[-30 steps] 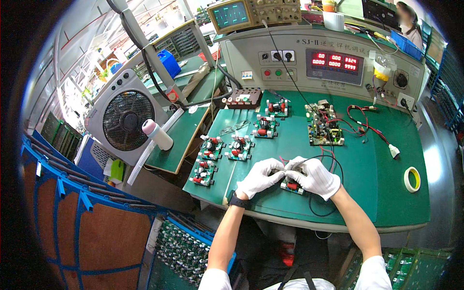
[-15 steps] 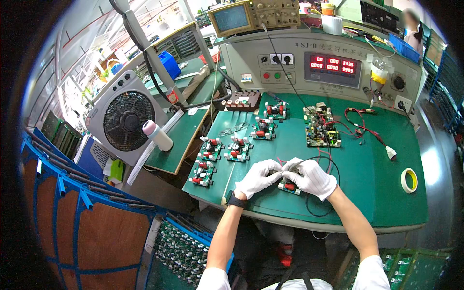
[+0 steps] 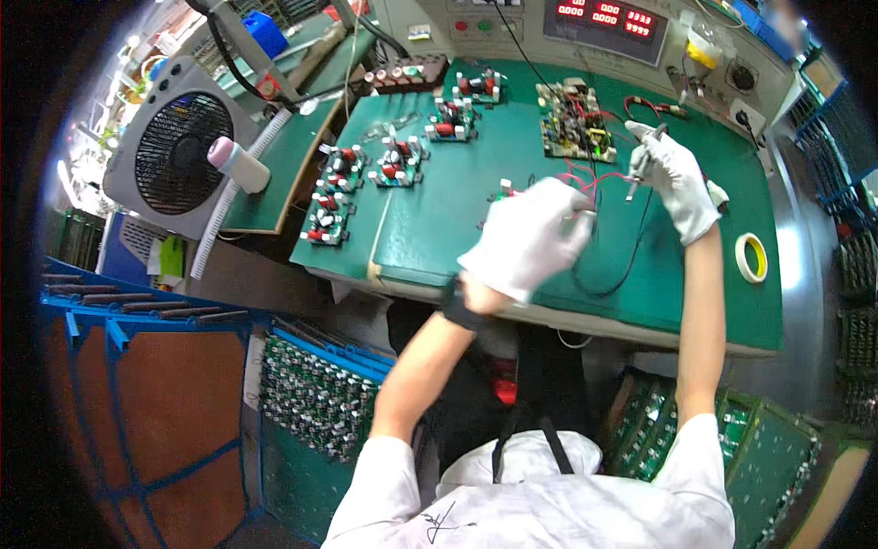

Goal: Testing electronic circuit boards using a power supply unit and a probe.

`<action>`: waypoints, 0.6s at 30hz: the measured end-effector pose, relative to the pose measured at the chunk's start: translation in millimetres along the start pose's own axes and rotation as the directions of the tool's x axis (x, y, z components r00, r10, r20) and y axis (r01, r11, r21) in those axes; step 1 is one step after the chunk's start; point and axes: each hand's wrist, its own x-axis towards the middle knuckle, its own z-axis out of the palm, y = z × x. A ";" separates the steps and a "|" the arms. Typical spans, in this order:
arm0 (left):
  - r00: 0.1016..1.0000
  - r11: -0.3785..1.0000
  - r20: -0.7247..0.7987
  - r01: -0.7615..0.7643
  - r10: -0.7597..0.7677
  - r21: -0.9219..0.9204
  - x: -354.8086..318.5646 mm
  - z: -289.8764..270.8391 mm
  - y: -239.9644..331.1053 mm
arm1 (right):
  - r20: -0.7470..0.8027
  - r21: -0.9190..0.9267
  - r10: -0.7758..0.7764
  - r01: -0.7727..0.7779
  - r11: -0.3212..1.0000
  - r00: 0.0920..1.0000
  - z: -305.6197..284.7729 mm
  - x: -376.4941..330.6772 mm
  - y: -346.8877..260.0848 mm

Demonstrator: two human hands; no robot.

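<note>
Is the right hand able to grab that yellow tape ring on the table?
Probably yes, once freed. The tape ring lies alone on the green mat just beside the right hand, nothing between. But that hand already holds a probe.

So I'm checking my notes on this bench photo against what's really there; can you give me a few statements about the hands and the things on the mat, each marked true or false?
1. Both hands wear white gloves. True: the left hand and the right hand are both gloved.
2. The right hand holds a slim probe-like tool. True.
3. The roll of tape lies left of the left hand. False: it lies at the right end of the green mat.
4. The fan stands on the right side of the bench. False: it stands at the left.
5. A black band sits on the left wrist. True.
</note>
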 end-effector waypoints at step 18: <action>0.989 0.947 -0.083 -0.092 0.122 0.307 -30.2 -27.5 -43.8 | 0.291 -0.889 -0.615 0.445 0.110 0.733 65.7 -60.0 8.7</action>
